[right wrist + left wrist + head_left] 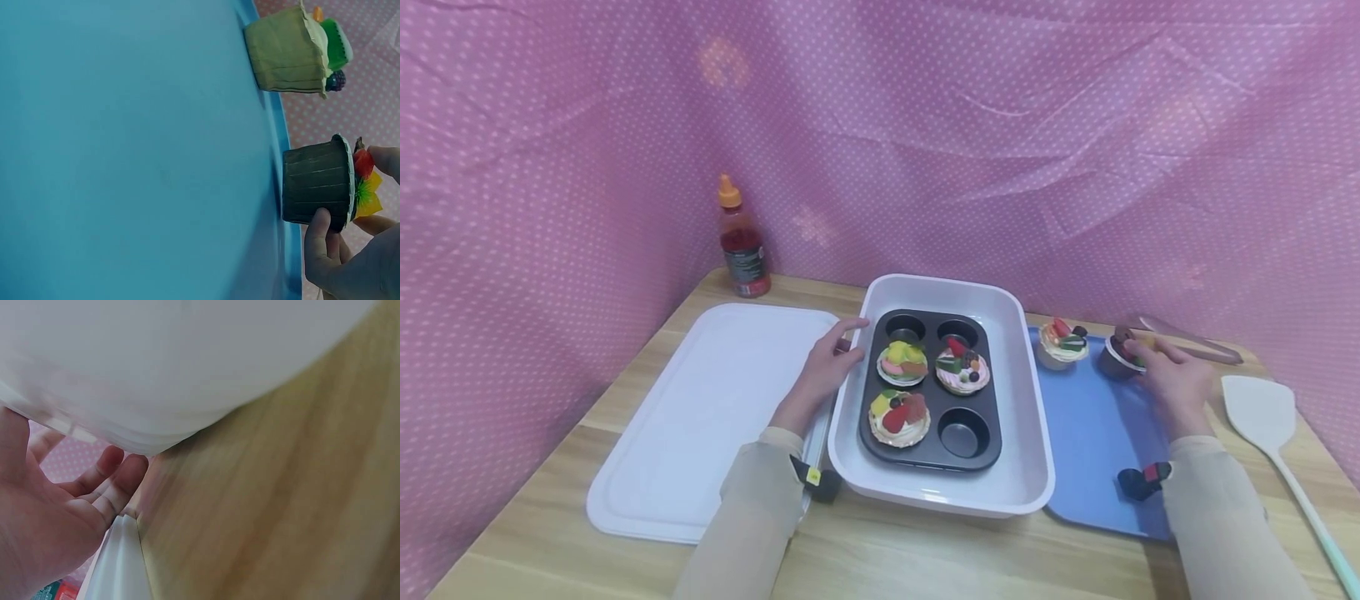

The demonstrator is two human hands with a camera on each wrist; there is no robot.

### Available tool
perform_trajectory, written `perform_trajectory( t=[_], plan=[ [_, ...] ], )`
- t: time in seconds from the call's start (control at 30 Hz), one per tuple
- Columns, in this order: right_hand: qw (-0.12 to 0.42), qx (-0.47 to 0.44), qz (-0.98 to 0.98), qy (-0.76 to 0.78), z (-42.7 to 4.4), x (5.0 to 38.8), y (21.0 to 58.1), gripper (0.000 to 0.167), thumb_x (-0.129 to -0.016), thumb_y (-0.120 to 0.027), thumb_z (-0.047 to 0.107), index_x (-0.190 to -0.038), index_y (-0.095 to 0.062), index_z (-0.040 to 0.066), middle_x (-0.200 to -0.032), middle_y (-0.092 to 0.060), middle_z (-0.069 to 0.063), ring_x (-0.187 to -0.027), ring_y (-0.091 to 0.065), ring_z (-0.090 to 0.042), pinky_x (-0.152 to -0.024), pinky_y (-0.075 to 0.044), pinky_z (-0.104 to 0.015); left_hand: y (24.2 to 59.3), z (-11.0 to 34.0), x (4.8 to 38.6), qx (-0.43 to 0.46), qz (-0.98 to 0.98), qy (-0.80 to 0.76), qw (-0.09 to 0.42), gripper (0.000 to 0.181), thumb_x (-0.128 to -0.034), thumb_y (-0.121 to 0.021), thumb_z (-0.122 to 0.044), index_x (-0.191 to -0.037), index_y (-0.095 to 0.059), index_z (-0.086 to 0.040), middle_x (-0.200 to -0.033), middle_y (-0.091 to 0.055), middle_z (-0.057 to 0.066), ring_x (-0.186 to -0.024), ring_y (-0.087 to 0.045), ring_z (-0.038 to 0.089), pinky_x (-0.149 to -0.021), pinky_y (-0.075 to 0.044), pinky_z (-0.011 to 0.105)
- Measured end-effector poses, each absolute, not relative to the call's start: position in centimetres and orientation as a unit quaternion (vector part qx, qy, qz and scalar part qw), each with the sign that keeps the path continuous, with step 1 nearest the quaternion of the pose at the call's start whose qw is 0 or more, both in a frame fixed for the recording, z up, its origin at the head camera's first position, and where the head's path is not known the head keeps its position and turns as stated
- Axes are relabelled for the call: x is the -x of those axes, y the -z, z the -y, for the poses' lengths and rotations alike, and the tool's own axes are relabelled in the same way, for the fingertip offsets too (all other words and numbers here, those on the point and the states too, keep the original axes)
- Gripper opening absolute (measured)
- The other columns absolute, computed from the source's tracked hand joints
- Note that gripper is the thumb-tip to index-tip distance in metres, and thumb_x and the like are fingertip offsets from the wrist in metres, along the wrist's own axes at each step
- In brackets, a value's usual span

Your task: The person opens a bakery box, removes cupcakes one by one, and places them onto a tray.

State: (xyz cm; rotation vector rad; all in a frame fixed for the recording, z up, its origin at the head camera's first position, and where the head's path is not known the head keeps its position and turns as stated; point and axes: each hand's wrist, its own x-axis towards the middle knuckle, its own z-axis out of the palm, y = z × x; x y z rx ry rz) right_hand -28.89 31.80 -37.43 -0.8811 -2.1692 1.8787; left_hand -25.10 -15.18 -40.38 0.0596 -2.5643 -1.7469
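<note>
Dark brown paper wraps the chocolate cupcake [1117, 365] at the far part of the blue tray [1093, 454], right of the white basin [936, 498]. Whether its base touches the tray or hangs just clear, cannot tell. Your right hand [1182, 385] is clamped on it: one digit against the cup wall, another at the red topping [364, 164]. Suggest you take the load on the paper wall, press the topping lightly, and keep the cup level; the paper may crease under a hard pinch. Lift clear of the pale cupcake [1060, 353], which stands between it and the basin.

Your left hand [827, 365] holds the basin's left rim, fingers curled beneath; firmness unclear. Keep it steadying there.

Inside the basin: muffin pan [928, 455], three wells filled, near-right and both far ones vacant. Beyond the basin, leftward: sauce bottle [745, 258]. Left of it: white board [700, 400]. Far right of it: spatula [1261, 410].
</note>
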Motion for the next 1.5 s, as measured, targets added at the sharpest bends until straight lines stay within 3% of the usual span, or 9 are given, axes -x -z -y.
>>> perform_trajectory(
  t=[0.4,0.93,1.17,1.4,1.5],
  plan=[
    [0.079,0.285,0.743,-0.6,-31.88,29.16,37.95,0.08,-0.084,-0.081,0.033,-0.151,-0.042,0.015,-0.158,-0.037,-0.018,-0.054,-0.056,0.01,-0.052,-0.052,-0.013,40.22,15.15,25.07,-0.018,0.827,0.561,0.022,0.051,-0.0905,-0.06,-0.017,-0.14,-0.057,-0.029,-0.109,-0.062,0.015,-0.098,-0.059,0.025,-0.08,-0.055,0.035],
    [0.072,0.277,0.775,-0.564,-31.76,28.97,38.03,0.081,-0.086,-0.078,0.04,-0.152,-0.039,0.015,-0.159,-0.036,-0.017,-0.058,-0.056,0.008,-0.055,-0.051,-0.012,40.09,15.17,24.94,-0.024,0.827,0.561,0.01,0.052,-0.0916,-0.059,-0.019,-0.142,-0.055,-0.031,-0.113,-0.062,0.015,-0.101,-0.06,0.026,-0.082,-0.057,0.036],
    [0.081,0.284,0.779,-0.553,-31.8,29.02,38.17,0.078,-0.084,-0.079,0.044,-0.15,-0.045,0.018,-0.153,-0.045,-0.019,-0.057,-0.055,0.006,-0.053,-0.048,-0.012,40.08,15.16,25.0,-0.026,0.828,0.56,0.006,0.051,-0.0923,-0.059,-0.019,-0.141,-0.055,-0.032,-0.115,-0.062,0.015,-0.102,-0.06,0.027,-0.085,-0.056,0.039],
    [0.078,0.284,0.776,-0.558,-31.85,28.83,38.06,0.078,-0.084,-0.079,0.046,-0.149,-0.047,0.017,-0.155,-0.044,-0.017,-0.059,-0.056,0.006,-0.054,-0.049,-0.012,40.18,15.2,25.08,-0.026,0.824,0.566,0.002,0.051,-0.0927,-0.058,-0.02,-0.142,-0.054,-0.032,-0.117,-0.063,0.015,-0.104,-0.061,0.029,-0.085,-0.058,0.04],
    [0.085,0.29,0.753,-0.585,-31.87,28.76,37.95,0.076,-0.082,-0.082,0.041,-0.147,-0.052,0.016,-0.14,-0.06,-0.01,-0.056,-0.059,0.004,-0.053,-0.05,-0.013,40.17,15.21,25.06,-0.025,0.823,0.568,0.003,0.051,-0.0922,-0.058,-0.019,-0.142,-0.054,-0.032,-0.117,-0.063,0.016,-0.104,-0.062,0.029,-0.085,-0.059,0.04]
  ],
)
